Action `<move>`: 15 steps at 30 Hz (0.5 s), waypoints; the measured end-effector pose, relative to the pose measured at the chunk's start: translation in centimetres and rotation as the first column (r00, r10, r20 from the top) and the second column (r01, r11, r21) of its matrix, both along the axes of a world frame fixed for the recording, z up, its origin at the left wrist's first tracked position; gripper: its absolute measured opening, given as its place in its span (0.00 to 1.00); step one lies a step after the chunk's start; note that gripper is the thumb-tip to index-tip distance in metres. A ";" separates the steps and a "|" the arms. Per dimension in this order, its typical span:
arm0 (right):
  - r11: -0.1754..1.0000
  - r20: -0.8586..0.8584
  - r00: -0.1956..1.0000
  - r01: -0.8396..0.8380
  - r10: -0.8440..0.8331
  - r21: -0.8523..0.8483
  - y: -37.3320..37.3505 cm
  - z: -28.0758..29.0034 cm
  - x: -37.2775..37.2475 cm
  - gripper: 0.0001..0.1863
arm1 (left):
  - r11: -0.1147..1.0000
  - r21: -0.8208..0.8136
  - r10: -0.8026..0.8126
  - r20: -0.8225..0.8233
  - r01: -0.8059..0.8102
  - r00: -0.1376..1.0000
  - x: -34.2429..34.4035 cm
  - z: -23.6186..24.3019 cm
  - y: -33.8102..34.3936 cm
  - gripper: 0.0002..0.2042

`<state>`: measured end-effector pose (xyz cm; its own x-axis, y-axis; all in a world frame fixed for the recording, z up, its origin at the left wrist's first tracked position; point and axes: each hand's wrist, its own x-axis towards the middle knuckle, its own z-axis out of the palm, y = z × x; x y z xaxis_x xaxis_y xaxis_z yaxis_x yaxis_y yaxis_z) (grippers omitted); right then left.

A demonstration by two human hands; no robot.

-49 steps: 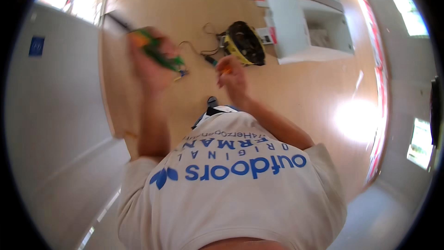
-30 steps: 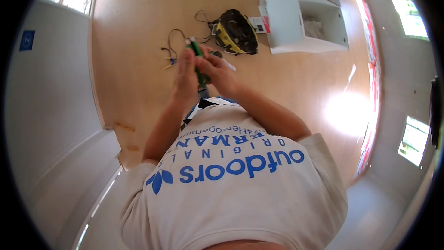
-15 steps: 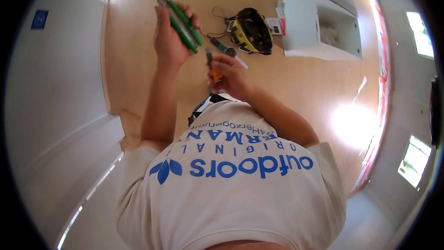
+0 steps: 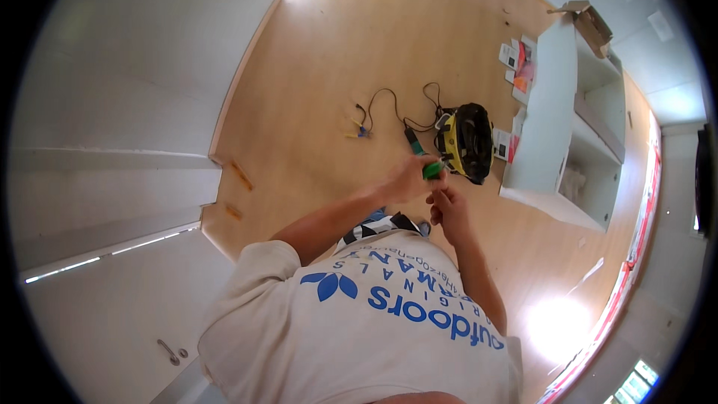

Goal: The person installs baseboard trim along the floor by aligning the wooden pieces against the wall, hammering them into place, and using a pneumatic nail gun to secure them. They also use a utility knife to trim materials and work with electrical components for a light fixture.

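My left hand (image 4: 407, 181) is closed around a green-handled tool (image 4: 433, 170), its two long green sides resembling pliers; only one green end shows now. Close beside it, my right hand (image 4: 451, 212) has its fingers bent and pressed together near the tool's end. Whatever those fingers hold is hidden. Both hands are in front of my waist, above the floor. Just beyond them lies a teal power tool (image 4: 413, 141) with a black cord, partly covered by my left hand.
A yellow and black tool bag (image 4: 452, 142) lies open on the wooden floor (image 4: 314, 75). Left of it is a small blue and yellow item (image 4: 361, 132). A white cabinet (image 4: 550, 112) stands at the right, with papers (image 4: 516, 67) beside it. A wall (image 4: 142, 67) runs along the left.
My view has turned. My hands have come together; the green-handled tool, earlier held up apart, is now low by my right hand. The orange and dark item in my right hand no longer shows.
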<state>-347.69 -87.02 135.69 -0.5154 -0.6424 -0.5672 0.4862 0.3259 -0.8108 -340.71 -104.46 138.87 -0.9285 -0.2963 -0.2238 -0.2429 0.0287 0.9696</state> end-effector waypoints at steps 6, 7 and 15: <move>0.996 -0.119 0.989 0.087 -0.083 0.029 2.2 -2.5 0.4 0.13 | 0.997 0.056 -0.062 0.098 0.057 0.993 -1.0 -1.5 1.5 0.08; 0.990 -0.182 0.973 0.144 -0.141 0.005 2.4 -2.6 0.4 0.15 | 0.989 0.145 -0.025 0.095 0.011 0.995 -1.6 -2.1 1.7 0.08; 0.907 -0.300 0.857 0.404 -0.420 -0.114 4.2 -1.0 -1.8 0.17 | 0.699 0.668 0.249 0.105 -0.253 0.963 -7.0 -5.5 0.2 0.10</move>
